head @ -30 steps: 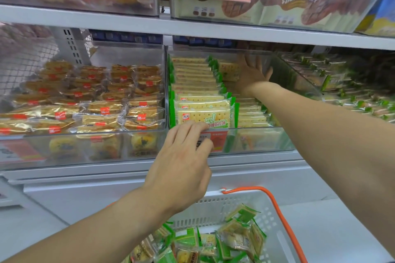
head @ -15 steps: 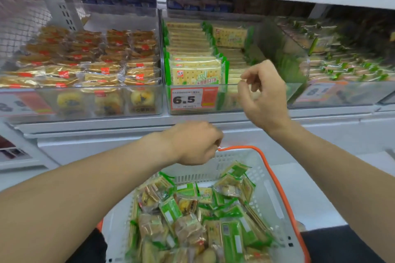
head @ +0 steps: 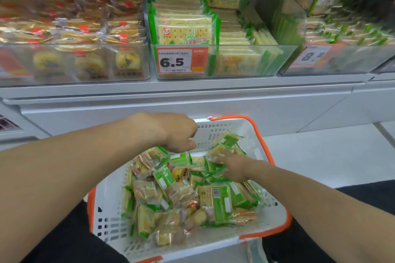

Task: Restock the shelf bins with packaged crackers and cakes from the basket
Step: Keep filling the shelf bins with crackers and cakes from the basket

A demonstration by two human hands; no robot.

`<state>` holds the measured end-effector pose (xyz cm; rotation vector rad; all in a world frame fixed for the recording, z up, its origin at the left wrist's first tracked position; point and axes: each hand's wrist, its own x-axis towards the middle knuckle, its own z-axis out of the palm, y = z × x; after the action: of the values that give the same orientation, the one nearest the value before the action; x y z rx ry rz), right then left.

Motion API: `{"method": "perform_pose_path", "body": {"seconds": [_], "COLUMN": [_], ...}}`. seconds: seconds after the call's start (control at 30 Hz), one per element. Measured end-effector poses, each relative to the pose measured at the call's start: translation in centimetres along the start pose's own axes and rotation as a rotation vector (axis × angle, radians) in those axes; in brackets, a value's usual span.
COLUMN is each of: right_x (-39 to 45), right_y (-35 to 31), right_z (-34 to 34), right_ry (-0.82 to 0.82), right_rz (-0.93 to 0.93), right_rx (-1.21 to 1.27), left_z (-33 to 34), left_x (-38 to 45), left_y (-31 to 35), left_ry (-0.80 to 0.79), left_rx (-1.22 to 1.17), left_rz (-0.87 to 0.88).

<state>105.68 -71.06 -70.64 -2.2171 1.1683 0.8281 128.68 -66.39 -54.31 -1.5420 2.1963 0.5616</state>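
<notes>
A white basket with an orange rim (head: 284, 218) sits low in front of me, piled with green cracker packets (head: 221, 202) and clear-wrapped cakes (head: 145, 192). My right hand (head: 234, 166) reaches into the far right of the pile, its blurred fingers stretched onto a green cracker packet (head: 224, 145). Over the basket's far edge hangs my left hand (head: 179, 134), fingers curled, with nothing visible in it. On the shelf above, the middle clear bin (head: 239, 64) holds rows of green crackers.
The left bin (head: 89, 66) is stocked with gold-wrapped cakes, and the right bin (head: 346, 60) with more green packets. An orange price tag reading 6.5 (head: 181, 61) is on the middle bin. A white shelf ledge (head: 192, 94) juts out above the basket.
Both hands have come down from the cracker bin to the basket. My right hand left the back of the bin and now reaches among the packets; my view has tilted downward.
</notes>
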Motion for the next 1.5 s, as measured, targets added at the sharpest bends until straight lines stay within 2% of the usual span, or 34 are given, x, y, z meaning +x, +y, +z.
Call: {"method": "perform_pose_path", "body": {"seconds": [0.27, 0.43, 0.57, 0.67, 0.8, 0.93, 1.13, 1.2, 1.33, 1.37, 1.43, 1.5], "right_x": [1.6, 0.2, -1.9, -4.9, -8.1, -9.2, -10.2, -10.5, -11.0, -11.2, -11.5, -11.8], "right_y": [-2.0, -4.7, -5.4, -5.2, -4.4, -4.6, -4.7, -3.9, -2.2, -2.0, -1.7, -1.8], "right_z": [-0.5, -7.2, -13.0, -16.8, -19.1, -19.5, -21.0, -21.7, -22.1, -22.0, -21.9, -21.8], "right_ry": [-0.03, 0.028, 0.093, 0.063, 0.053, 0.023, 0.005, 0.102, 0.295, 0.297, 0.195, 0.097], "right_rz": [0.019, -0.018, -0.023, -0.029, -0.064, -0.079, -0.143, -0.131, -0.136, -0.131, -0.139, -0.223], "right_rx": [-0.168, -0.285, -0.25, 0.154, 0.667, 0.972, 1.424, 1.357, 0.763, 0.621, 0.466, 0.553], "left_z": [0.1, -0.1, -0.9, -1.4, -1.3, -1.2, -1.3, -1.6, -2.3, -2.4, -2.6, -2.9], "left_x": [0.5, 0.8, 1.0, 1.0, 0.7, 0.3, -0.2, -0.3, -0.4, -0.4, -0.1, -0.1], "left_y": [-0.1, -0.5, -0.4, -0.4, -0.5, -0.3, -0.8, -0.7, -0.5, -0.4, -0.1, 0.0], "left_ry": [0.053, 0.11, 0.182, 0.211, 0.142, 0.137, 0.195, 0.183, 0.142, 0.147, 0.169, 0.188], "left_rx": [-0.042, -0.123, -0.1, -0.146, -0.39, -0.59, -1.016, -1.139, -1.342, -1.394, -1.487, -1.532], "left_rz": [0.016, 0.016, -0.001, -0.04, -0.07, -0.056, 0.055, 0.075, 0.123, 0.133, 0.138, 0.124]}}
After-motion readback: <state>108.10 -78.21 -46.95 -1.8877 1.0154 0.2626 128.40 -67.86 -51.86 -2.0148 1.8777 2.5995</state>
